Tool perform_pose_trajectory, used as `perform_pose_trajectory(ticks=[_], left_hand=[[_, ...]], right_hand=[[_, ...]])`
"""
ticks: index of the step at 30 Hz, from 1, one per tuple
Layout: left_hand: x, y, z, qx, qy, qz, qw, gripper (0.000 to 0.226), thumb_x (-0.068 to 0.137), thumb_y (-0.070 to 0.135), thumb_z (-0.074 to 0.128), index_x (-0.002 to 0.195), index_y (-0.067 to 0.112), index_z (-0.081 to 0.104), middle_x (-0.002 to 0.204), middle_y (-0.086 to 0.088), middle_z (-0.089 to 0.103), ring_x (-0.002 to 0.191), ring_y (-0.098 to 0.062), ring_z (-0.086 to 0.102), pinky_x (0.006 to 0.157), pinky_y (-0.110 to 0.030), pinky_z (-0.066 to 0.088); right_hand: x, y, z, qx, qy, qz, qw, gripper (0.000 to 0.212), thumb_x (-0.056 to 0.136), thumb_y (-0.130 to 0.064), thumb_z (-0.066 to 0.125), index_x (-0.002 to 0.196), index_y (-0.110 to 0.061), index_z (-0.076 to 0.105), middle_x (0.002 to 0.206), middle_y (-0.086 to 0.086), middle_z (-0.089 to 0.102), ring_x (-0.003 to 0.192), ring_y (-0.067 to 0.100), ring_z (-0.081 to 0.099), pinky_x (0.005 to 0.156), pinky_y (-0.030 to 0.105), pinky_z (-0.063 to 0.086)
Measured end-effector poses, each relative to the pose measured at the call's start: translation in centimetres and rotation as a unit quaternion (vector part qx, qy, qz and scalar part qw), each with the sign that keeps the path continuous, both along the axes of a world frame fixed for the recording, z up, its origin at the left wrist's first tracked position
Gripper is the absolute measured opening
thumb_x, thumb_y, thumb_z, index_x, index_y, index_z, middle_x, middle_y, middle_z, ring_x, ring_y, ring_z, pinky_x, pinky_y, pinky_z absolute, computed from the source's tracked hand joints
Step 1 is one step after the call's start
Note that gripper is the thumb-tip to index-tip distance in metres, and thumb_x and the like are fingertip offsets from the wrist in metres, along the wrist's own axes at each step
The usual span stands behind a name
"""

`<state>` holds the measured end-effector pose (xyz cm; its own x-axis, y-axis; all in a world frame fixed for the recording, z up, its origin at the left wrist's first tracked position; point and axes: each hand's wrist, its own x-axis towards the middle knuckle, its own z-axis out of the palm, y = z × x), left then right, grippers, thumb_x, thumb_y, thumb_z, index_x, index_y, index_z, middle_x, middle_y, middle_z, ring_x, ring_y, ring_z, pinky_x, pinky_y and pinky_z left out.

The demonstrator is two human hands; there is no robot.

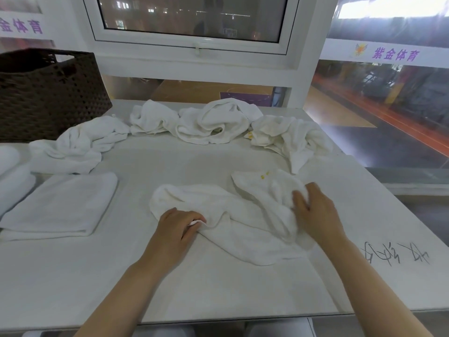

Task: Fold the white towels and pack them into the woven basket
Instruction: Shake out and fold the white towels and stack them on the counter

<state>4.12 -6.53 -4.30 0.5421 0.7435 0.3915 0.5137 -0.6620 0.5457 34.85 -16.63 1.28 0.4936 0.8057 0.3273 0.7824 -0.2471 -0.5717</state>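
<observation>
On the white counter [218,288], near its front edge, a rumpled white towel [243,229] lies spread between both hands. The left hand [176,226] pinches a bit of the towel's near edge with curled fingers; the right hand [315,215] presses on a bunched corner, fingers mostly straight and slightly spread.

The task looks to be at an early-to-middle stage. One folded towel [60,205] lies flat at the left, with more white cloth [12,176] at the far left edge, too cropped to tell how it is folded. Four crumpled towels wait along the back: one [77,144] beside the basket, two [153,120] [218,122] in the middle, one [289,137] at the right. The dark woven basket [48,93] stands at the back left; its inside is hidden, so I cannot tell whether anything is packed.

Purple characters on the right wall band [396,55] read 紫金体育; the same lettering at the upper left [21,26] appears mirrored. Black handwriting [396,256] on the counter is illegible.
</observation>
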Motion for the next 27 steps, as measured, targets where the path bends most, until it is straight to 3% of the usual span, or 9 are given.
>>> perform_pose_trajectory(ticks=[5, 8, 10, 14, 17, 19, 23, 25, 27], left_hand=[[0.0, -0.2, 0.0, -0.048, -0.026, 0.014, 0.998, 0.022, 0.100, 0.024, 0.046, 0.095, 0.035, 0.064, 0.094, 0.022, 0.063, 0.096, -0.001, 0.054, 0.079, -0.016, 0.040], [0.0, -0.5, -0.2, -0.073, -0.025, 0.027, 0.997, 0.026, 0.096, 0.016, 0.050, 0.101, 0.038, 0.063, 0.098, 0.026, 0.060, 0.103, 0.002, 0.053, 0.079, -0.011, 0.038], [0.0, -0.7, -0.1, -0.090, -0.032, 0.038, 0.995, 0.032, 0.093, 0.010, 0.051, 0.104, 0.037, 0.064, 0.100, 0.029, 0.057, 0.105, 0.004, 0.051, 0.080, -0.007, 0.037], [0.0, -0.7, 0.0, -0.107, -0.029, 0.045, 0.993, 0.038, 0.091, 0.008, 0.050, 0.105, 0.041, 0.062, 0.099, 0.025, 0.057, 0.102, 0.006, 0.051, 0.076, -0.008, 0.036], [0.0, -0.7, 0.2, -0.122, -0.029, 0.048, 0.991, 0.035, 0.092, 0.011, 0.048, 0.103, 0.041, 0.061, 0.096, 0.020, 0.059, 0.095, 0.002, 0.054, 0.072, -0.016, 0.038], [0.0, -0.8, 0.4, -0.124, -0.033, 0.061, 0.990, 0.031, 0.094, 0.013, 0.048, 0.103, 0.040, 0.061, 0.093, 0.018, 0.060, 0.093, 0.001, 0.054, 0.068, -0.015, 0.037], [0.0, -0.9, 0.6, -0.119, -0.041, 0.072, 0.989, 0.024, 0.097, 0.017, 0.048, 0.100, 0.038, 0.060, 0.090, 0.018, 0.061, 0.091, 0.002, 0.054, 0.065, -0.015, 0.037], [-0.1, -0.8, 0.6, -0.119, -0.042, 0.071, 0.989, 0.024, 0.098, 0.018, 0.047, 0.099, 0.038, 0.060, 0.090, 0.019, 0.060, 0.090, 0.004, 0.054, 0.064, -0.014, 0.036], [-0.1, -0.7, 0.5, -0.118, -0.041, 0.070, 0.990, 0.025, 0.098, 0.018, 0.047, 0.097, 0.039, 0.059, 0.090, 0.020, 0.060, 0.089, 0.004, 0.054, 0.065, -0.015, 0.035]], right_hand=[[3.7, -0.8, -0.6, -0.053, 0.093, -0.093, 0.990, 0.042, 0.091, -0.005, 0.046, 0.131, -0.016, 0.039, 0.108, 0.015, 0.057, 0.102, 0.039, 0.055, 0.077, 0.038, 0.039], [4.1, -1.4, -0.7, -0.007, -0.012, -0.095, 0.995, 0.055, 0.079, 0.009, 0.047, 0.129, -0.014, 0.050, 0.123, 0.013, 0.054, 0.111, 0.035, 0.048, 0.089, 0.038, 0.039], [3.7, -1.3, -0.5, 0.042, -0.036, -0.049, 0.997, 0.043, 0.081, 0.008, 0.049, 0.119, -0.012, 0.059, 0.120, 0.007, 0.058, 0.110, 0.029, 0.051, 0.088, 0.029, 0.036], [2.4, 1.0, 0.5, -0.060, 0.067, 0.034, 0.995, 0.011, 0.093, -0.026, 0.058, 0.099, -0.029, 0.066, 0.097, -0.011, 0.067, 0.093, 0.012, 0.061, 0.077, 0.023, 0.043], [2.4, 2.9, 1.5, -0.213, 0.062, 0.089, 0.971, 0.028, 0.082, -0.061, 0.063, 0.101, -0.041, 0.063, 0.098, -0.020, 0.063, 0.093, 0.006, 0.059, 0.084, 0.029, 0.048], [2.4, 3.9, 2.0, -0.272, 0.004, 0.106, 0.956, 0.027, 0.080, -0.058, 0.066, 0.098, -0.037, 0.063, 0.096, -0.014, 0.062, 0.090, 0.009, 0.058, 0.081, 0.031, 0.049], [2.8, 5.7, 3.4, -0.119, 0.020, 0.003, 0.993, 0.011, 0.089, -0.034, 0.062, 0.092, -0.023, 0.061, 0.088, -0.002, 0.062, 0.084, 0.020, 0.058, 0.071, 0.032, 0.044], [3.3, 6.4, 4.7, 0.012, 0.169, -0.073, 0.983, 0.012, 0.089, -0.028, 0.058, 0.088, -0.017, 0.056, 0.078, 0.000, 0.058, 0.073, 0.021, 0.055, 0.062, 0.029, 0.041], [3.8, 6.7, 5.9, 0.094, 0.357, -0.030, 0.929, 0.014, 0.092, -0.020, 0.054, 0.081, -0.012, 0.055, 0.071, 0.002, 0.057, 0.067, 0.022, 0.053, 0.054, 0.028, 0.043]])
